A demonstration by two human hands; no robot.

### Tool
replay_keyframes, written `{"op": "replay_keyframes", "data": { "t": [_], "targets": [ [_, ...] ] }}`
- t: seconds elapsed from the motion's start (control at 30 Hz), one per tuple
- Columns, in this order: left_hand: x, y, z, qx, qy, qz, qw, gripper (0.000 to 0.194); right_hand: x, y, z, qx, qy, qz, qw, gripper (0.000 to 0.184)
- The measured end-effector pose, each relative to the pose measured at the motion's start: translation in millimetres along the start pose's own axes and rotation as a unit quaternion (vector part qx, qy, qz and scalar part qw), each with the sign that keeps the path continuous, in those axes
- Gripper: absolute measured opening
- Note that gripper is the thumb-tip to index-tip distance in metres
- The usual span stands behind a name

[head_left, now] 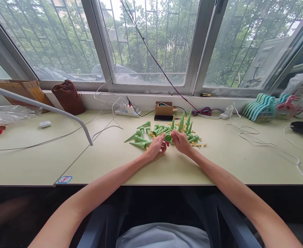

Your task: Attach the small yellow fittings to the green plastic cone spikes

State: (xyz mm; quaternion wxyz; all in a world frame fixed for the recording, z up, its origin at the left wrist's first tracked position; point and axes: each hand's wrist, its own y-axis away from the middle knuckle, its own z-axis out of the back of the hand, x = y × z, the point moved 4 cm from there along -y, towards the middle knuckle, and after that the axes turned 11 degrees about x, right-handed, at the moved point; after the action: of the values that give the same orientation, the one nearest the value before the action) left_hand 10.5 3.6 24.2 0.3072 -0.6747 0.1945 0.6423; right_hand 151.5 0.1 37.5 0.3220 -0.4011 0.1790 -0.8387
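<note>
My left hand [157, 147] is closed round a green plastic watering spike [168, 137], whose round open end faces me. Pressed close to the spike's right side is my right hand [181, 142], its fingers curled in; what they pinch, if anything, is hidden. Around both hands lies a pile of similar green spikes [138, 145], several of them standing tip-up [181, 121] behind the right hand. Small yellow valve-like pieces [198, 145] are scattered among them and to the right.
Behind the pile are a small open cardboard box [163, 109], a dark phone [160, 117] and a power strip [128, 111]. Teal hangers [260, 107] and white cables [249, 132] lie right. A grey bent tube [50, 107] crosses the left side. A brown pouch [68, 97] stands by the window.
</note>
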Motion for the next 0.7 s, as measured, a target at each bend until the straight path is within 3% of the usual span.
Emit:
{"op": "replay_keyframes", "data": {
  "t": [0.47,0.7],
  "targets": [
    [-3,2,-3.0,0.022,-0.123,-0.060,0.990,0.039,-7,-1,0,0.006,-0.003,-0.014,1.000,0.040],
    [3,0,4.3,-0.037,-0.270,-0.114,0.955,0.026,-10,-1,0,0.015,0.011,-0.031,0.999,0.041]
  ]
}}
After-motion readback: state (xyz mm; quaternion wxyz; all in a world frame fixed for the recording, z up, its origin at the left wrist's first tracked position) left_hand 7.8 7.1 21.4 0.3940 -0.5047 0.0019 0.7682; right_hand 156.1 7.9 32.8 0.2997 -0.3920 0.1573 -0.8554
